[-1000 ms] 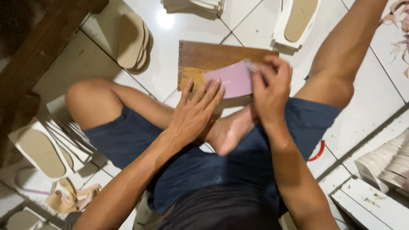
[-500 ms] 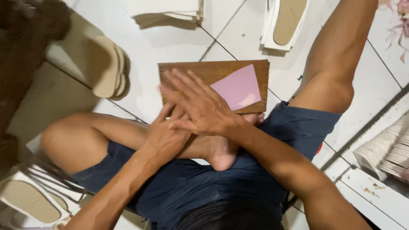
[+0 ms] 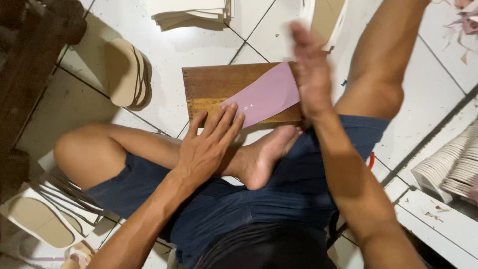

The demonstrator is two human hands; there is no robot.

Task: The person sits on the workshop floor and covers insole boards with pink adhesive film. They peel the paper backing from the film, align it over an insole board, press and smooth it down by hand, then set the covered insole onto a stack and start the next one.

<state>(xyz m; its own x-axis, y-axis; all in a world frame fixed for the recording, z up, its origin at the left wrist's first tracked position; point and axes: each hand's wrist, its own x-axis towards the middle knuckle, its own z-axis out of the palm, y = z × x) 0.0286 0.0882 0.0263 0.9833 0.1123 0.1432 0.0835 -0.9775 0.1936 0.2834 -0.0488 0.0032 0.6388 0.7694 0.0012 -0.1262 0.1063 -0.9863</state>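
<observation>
A pink sheet (image 3: 266, 94) lies slanted on a brown wooden board (image 3: 214, 82) on the white tiled floor, in front of my crossed legs. My left hand (image 3: 206, 147) rests flat with fingers spread, its fingertips pressing the near left end of the pink sheet. Blurred by motion, my right hand (image 3: 307, 69) is raised with fingers extended over the board's right end, at the sheet's far edge, and holds nothing. My bare foot (image 3: 264, 157) sits just below the board.
Beige shoe soles (image 3: 124, 72) are stacked left of the board. A pile of flat sheets (image 3: 191, 12) lies at the top. More soles (image 3: 35, 219) sit at lower left, another sole (image 3: 323, 17) at top right, and white stacked pieces (image 3: 450, 172) at right. Dark wooden furniture (image 3: 30, 55) stands left.
My right hand has lifted off the sheet and swung to the board's right end. The left hand has slid back to the sheet's near left corner. The sheet now lies more slanted.
</observation>
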